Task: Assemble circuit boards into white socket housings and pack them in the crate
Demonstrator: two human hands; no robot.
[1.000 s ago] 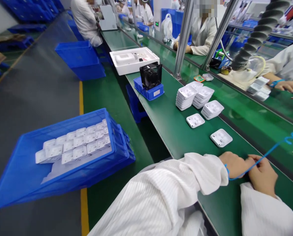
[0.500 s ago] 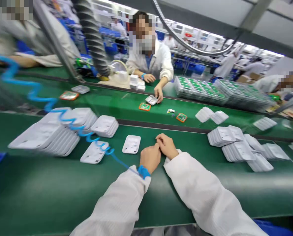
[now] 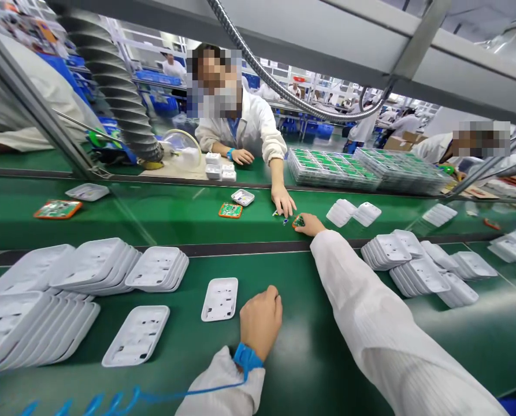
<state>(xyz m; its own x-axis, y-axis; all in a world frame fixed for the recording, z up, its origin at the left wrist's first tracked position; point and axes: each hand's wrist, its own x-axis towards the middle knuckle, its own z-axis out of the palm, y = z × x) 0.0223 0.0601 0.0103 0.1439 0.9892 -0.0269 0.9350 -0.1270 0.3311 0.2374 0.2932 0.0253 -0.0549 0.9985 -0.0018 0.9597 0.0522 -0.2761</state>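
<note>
Counts, placed relative to black divider strip (image 3: pixel 249 248) across green belt:

- Loose single white plastic covers (image 3: pixel 220 299), near side of strip: two, flat, left of centre.
- Stacks of white covers (image 3: pixel 157 269), near side, left end: about five; exact count unclear.
- Orange-framed circuit boards (image 3: pixel 230 210), far side of strip: three, one under fingers.
- Person's own hands: two; left hand (image 3: pixel 261 319) near side, right hand (image 3: pixel 310 224) far side.
- Co-worker hands, far side: two.
</note>
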